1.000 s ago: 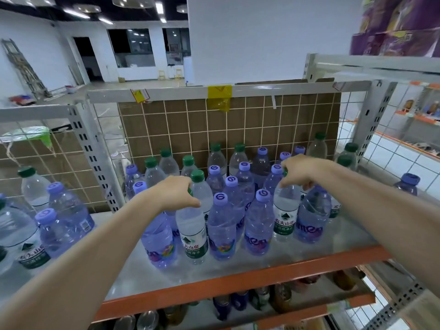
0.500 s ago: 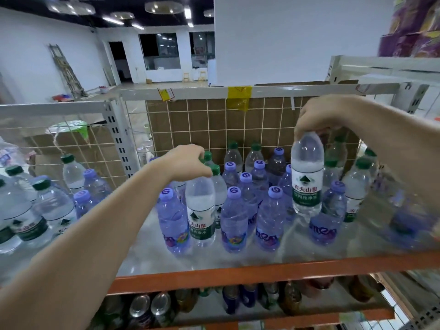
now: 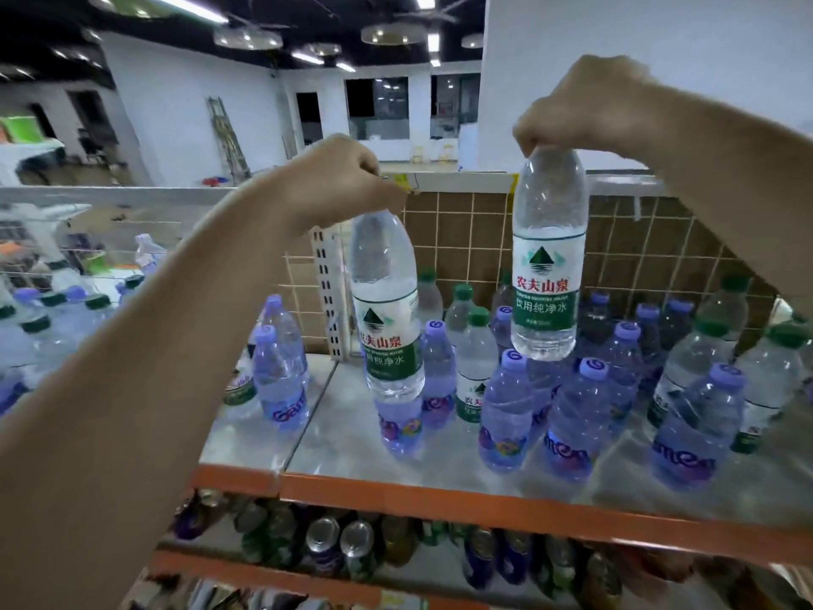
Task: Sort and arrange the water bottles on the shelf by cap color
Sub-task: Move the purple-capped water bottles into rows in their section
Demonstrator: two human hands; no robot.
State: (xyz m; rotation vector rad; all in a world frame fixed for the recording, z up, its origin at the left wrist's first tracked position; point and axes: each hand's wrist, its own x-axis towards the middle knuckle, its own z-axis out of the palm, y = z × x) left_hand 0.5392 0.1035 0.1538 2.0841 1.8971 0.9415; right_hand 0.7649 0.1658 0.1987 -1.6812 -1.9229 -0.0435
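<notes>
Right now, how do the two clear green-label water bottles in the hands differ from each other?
The left-hand clear plastic bottle hangs lower and tilted, its base over a purple bottle; the right-hand clear plastic bottle hangs higher and nearly upright. Both carry the same green-and-white label, and both are gripped at the top, by the left hand and the right hand, which hide the caps.

Cans point(image 3: 334, 549) below, ladder point(image 3: 228, 138) behind.

Both hands point(image 3: 338, 182) point(image 3: 585, 103) have lifted their green-labelled bottles point(image 3: 387, 310) point(image 3: 547, 257) clear above the shelf point(image 3: 440, 460).
</notes>
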